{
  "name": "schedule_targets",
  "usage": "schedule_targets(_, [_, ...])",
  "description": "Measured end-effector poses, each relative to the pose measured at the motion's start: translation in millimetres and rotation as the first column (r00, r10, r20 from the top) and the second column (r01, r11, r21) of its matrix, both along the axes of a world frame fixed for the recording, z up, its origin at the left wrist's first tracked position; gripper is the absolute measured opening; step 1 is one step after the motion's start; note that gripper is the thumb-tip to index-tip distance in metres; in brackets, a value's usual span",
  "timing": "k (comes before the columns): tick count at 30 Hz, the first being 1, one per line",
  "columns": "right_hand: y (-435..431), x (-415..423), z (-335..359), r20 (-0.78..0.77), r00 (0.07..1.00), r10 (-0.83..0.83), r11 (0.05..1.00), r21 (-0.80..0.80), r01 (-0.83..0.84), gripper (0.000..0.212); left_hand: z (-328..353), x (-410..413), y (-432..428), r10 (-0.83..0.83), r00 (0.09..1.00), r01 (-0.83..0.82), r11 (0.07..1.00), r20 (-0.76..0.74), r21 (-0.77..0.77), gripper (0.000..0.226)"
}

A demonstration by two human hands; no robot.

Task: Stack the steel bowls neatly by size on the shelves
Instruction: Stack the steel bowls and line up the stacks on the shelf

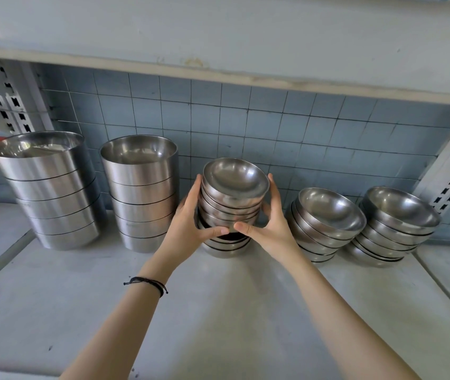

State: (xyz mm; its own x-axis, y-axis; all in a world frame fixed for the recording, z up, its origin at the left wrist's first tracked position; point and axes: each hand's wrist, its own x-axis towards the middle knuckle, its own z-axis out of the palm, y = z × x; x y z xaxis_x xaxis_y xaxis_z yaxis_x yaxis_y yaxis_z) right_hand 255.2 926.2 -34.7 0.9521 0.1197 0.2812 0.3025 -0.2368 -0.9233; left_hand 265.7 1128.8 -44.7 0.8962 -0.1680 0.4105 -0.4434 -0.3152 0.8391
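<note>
Two bare forearms are reaching out over the grey shelf [218,319], and the left wrist is wearing a thin black cord bracelet [147,283]. Further in, the left hand [191,223] and the right hand [270,223] are cupping a stack of small bowls [232,193] between them. The fingers are curling round its sides and the two thumbs are almost meeting at the front. That stack is tilting slightly toward the back and hanging directly over a lower pile of small bowls [226,246] standing on the shelf. A dark gap is showing between the two, and I cannot tell whether they are touching at the rear.

Just beside it on the right, two more piles of small bowls [328,215] [396,218] are leaning a little. To the left, two tall stacks of large bowls [141,193] [51,193] are standing upright. Behind everything a blue-grey tiled wall [273,124] is running across, and an upper shelf [218,37] is hanging overhead.
</note>
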Motion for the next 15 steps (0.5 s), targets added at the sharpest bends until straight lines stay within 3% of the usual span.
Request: schedule_targets(15, [-0.5,3.8,0.5,-0.012,1.0,0.017,0.998,-0.063,-0.017,0.131,-1.8,6.5,3.5,-0.034,0.994,0.023,0.994,-0.102,-0.109,0.118])
